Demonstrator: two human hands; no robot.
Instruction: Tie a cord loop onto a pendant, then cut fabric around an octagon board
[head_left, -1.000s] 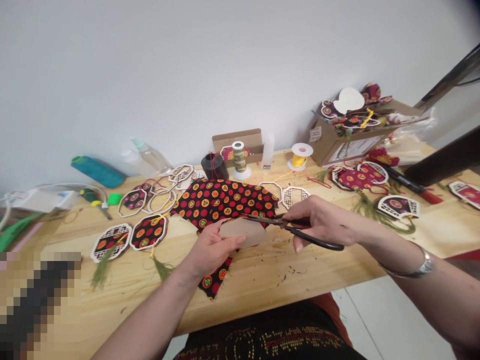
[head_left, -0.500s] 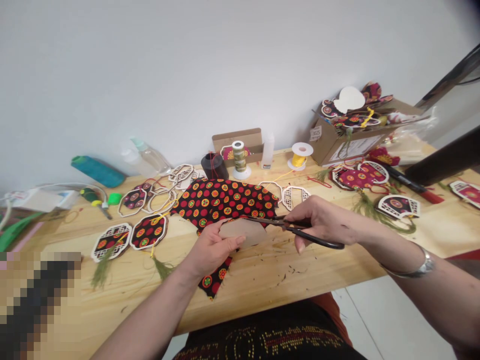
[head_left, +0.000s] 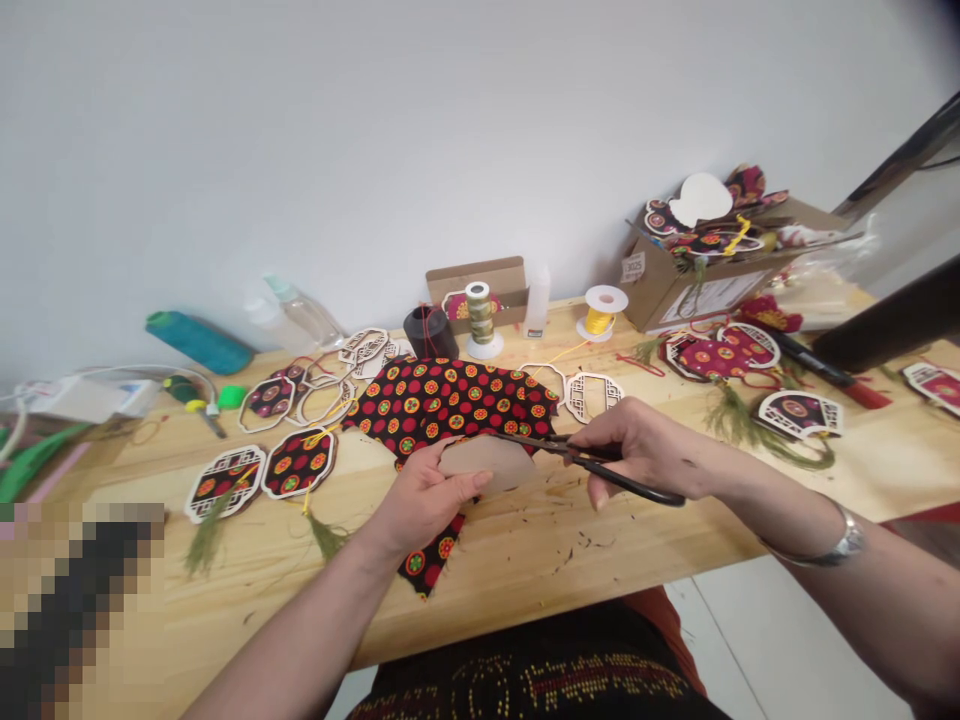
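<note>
My left hand is closed on a tan cardboard shape and the black cloth with red and yellow dots that lies under it on the wooden table. My right hand grips black-handled scissors. The blades reach left along the top edge of the cardboard shape, where it meets the cloth. A silver bracelet sits on my right wrist.
Several framed cloth ornaments with tassels lie at the left and right. Thread spools, a glue bottle and a small box stand at the back. An open carton of ornaments is at the back right. A blurred patch covers the lower left.
Hardly anything has moved. The scissor tips have crept slightly left along the cardboard's edge, and my left hand keeps its hold.
</note>
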